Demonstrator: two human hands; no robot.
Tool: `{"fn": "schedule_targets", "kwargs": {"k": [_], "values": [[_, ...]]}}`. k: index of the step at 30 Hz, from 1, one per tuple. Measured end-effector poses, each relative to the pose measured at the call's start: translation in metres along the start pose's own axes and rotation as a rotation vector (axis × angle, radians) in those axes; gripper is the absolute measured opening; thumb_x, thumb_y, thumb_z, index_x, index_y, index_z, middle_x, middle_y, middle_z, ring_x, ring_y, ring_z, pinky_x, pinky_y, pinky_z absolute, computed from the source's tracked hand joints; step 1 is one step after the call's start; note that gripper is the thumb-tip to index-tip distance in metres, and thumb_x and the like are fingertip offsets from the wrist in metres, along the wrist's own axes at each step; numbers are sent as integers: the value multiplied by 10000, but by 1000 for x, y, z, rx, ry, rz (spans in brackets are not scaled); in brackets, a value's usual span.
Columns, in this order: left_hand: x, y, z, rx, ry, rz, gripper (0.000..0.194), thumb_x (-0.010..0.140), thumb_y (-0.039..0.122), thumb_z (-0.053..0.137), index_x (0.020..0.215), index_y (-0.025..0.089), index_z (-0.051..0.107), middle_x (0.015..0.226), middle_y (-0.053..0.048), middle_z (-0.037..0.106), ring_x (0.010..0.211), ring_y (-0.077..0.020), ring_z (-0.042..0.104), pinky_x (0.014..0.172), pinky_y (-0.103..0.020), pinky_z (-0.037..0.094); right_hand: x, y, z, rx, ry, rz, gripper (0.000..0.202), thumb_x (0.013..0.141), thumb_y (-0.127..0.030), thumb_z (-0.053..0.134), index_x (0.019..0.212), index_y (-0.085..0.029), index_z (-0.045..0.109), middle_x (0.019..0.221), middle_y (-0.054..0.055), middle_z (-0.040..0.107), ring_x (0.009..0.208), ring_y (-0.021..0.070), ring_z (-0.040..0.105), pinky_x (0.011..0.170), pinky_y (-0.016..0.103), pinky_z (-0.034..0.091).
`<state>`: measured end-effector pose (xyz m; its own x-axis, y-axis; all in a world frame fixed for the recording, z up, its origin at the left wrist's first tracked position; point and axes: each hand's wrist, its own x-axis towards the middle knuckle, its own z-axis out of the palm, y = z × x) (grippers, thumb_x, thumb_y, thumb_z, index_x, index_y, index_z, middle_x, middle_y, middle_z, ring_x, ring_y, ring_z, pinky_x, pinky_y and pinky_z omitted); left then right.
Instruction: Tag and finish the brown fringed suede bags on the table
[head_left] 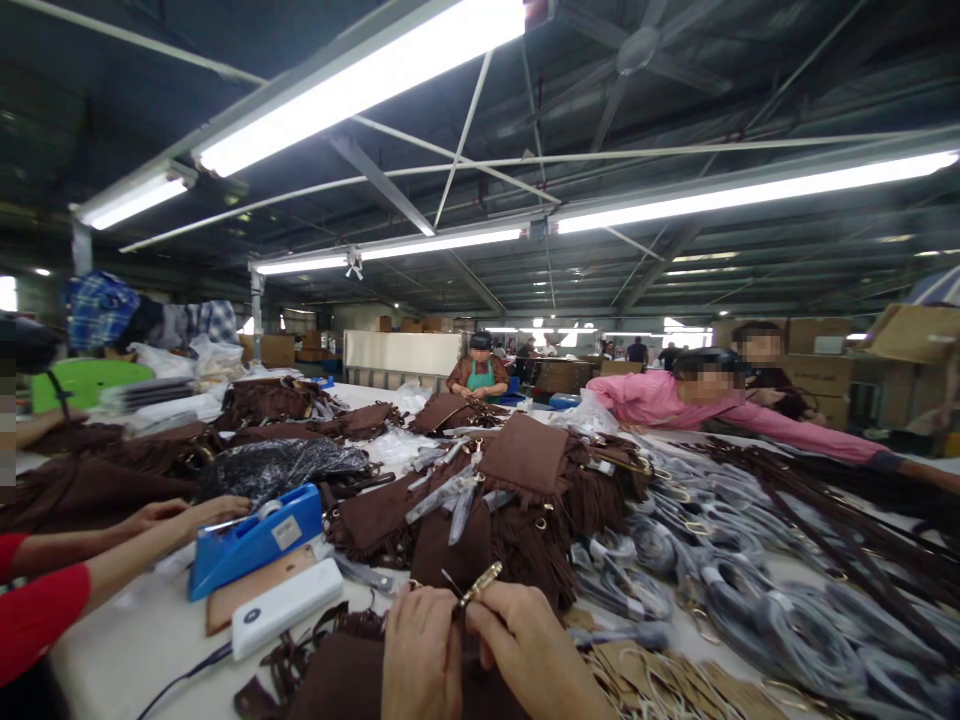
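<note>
My right hand (529,632) pinches a gold metal clasp (480,584), which sticks up above the fingertips. Right beside it, my left hand (421,645) is closed, its fingers bent down; what they grip is hidden behind the knuckles. Both hands are over a dark brown fringed bag (341,668) lying at the table's near edge. Just beyond them is a heap of brown fringed bags (525,455) with gold hardware and plastic-wrapped parts.
At left stand a blue tape dispenser (259,540) and a white corded device (287,605). Another person's hand (214,510) touches the dispenser. Plastic-wrapped straps (780,630) and tan tags (664,685) lie at right. A person in pink (652,395) reaches across the table.
</note>
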<state>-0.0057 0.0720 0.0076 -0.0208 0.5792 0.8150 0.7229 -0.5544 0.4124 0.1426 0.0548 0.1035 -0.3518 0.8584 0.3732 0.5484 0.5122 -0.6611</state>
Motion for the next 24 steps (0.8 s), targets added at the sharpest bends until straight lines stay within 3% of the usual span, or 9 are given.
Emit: {"fn": "schedule_targets", "kwargs": {"k": [3, 6, 9, 12, 15, 20, 22, 24], "values": [[-9, -11, 5, -159, -119, -43, 311, 919, 250, 469, 1155, 263, 671, 1141, -95, 706, 1072, -291, 623, 1029, -485, 390, 3, 8, 6, 120, -28, 39, 343, 874, -206, 439, 536, -206, 501, 502, -18, 590, 502, 129, 545, 567, 221, 376], [-14, -11, 7, -425, -199, -185, 383, 905, 267, 500, 1263, 256, 635, 1237, -92, 677, 1151, -275, 605, 1032, -415, 430, 3, 14, 11, 153, -61, 78, 323, 868, -216, 440, 552, -210, 510, 490, -30, 584, 432, 112, 470, 495, 212, 347], [-8, 3, 4, -653, -134, -387, 346, 896, 361, 526, 1168, 232, 697, 1193, -84, 693, 1136, -266, 606, 1021, -362, 441, 3, 16, 12, 119, -80, 73, 335, 866, -210, 444, 539, -207, 514, 490, -31, 578, 422, 105, 453, 479, 213, 324], [6, 17, -6, -682, -129, -487, 316, 876, 428, 548, 924, 197, 757, 981, -81, 724, 972, -258, 646, 895, -327, 485, 4, 17, 12, 51, -85, 79, 347, 858, -185, 445, 517, -203, 508, 495, -22, 588, 448, 113, 489, 504, 225, 327], [24, 21, -18, -559, -149, -463, 288, 864, 394, 563, 737, 188, 720, 775, -51, 668, 789, -224, 624, 758, -303, 470, 7, 19, 15, -5, -29, 74, 298, 853, -180, 470, 570, -200, 561, 563, -4, 628, 562, 146, 573, 576, 246, 360], [52, 24, -42, -396, -146, -320, 311, 882, 361, 553, 661, 189, 687, 722, -21, 558, 713, -188, 559, 673, -283, 416, 12, 21, 15, 7, 325, -85, 139, 868, -226, 524, 779, -197, 628, 785, 43, 652, 743, 190, 595, 697, 280, 413], [62, 32, -51, -404, -178, -265, 295, 889, 340, 553, 687, 188, 704, 733, -19, 553, 723, -180, 557, 671, -275, 412, 11, 17, 15, 112, 333, -134, 154, 905, -250, 492, 863, -200, 632, 819, 42, 651, 746, 182, 586, 701, 275, 427], [72, 41, -59, -440, -198, -207, 265, 893, 301, 552, 721, 188, 718, 752, -17, 566, 744, -172, 563, 687, -264, 417, 9, 11, 16, 244, 235, -153, 161, 925, -282, 487, 945, -205, 627, 813, 22, 636, 707, 163, 564, 669, 262, 430]]}}
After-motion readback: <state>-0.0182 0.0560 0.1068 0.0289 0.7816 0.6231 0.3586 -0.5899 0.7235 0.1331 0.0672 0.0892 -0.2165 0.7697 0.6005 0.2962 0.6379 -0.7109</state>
